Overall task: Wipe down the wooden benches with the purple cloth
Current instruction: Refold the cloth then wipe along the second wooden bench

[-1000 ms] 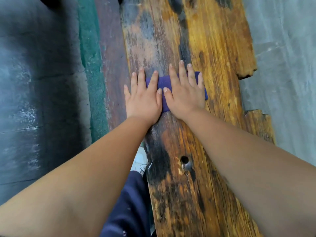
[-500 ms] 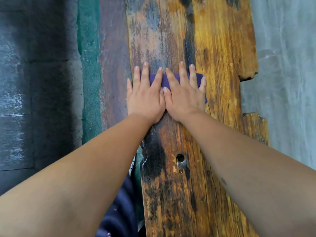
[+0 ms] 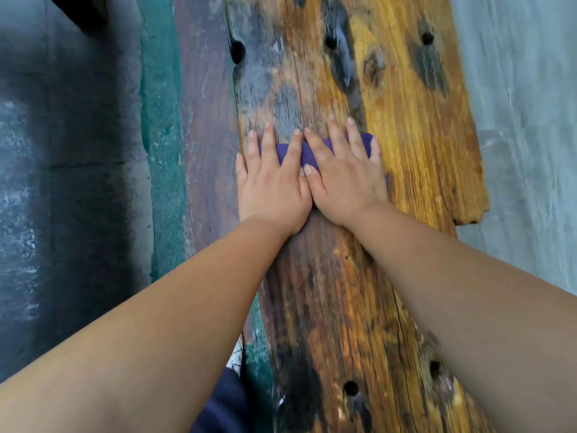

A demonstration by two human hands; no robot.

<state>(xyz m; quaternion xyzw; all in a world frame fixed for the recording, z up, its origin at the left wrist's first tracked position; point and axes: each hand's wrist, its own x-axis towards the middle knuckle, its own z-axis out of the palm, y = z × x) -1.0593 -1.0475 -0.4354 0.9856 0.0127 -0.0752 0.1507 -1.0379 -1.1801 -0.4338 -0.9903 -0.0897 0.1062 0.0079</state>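
A worn wooden bench (image 3: 415,126) runs away from me, its plank stained yellow, grey and black, with several round holes. The purple cloth (image 3: 282,153) lies flat across the plank, mostly hidden under my hands. My left hand (image 3: 271,182) and my right hand (image 3: 343,179) press side by side on the cloth, fingers spread and pointing forward, thumbs touching. Only strips of cloth show between and beyond the fingers.
A dark reddish plank (image 3: 209,135) runs along the bench's left side, next to a green painted kerb (image 3: 162,145) and grey concrete floor (image 3: 62,182). Pale grey floor (image 3: 524,120) lies to the right. The bench's right edge is broken and jagged (image 3: 468,217).
Both hands have pushed the cloth forward along the plank, away from me; new holes at the far end have come into view.
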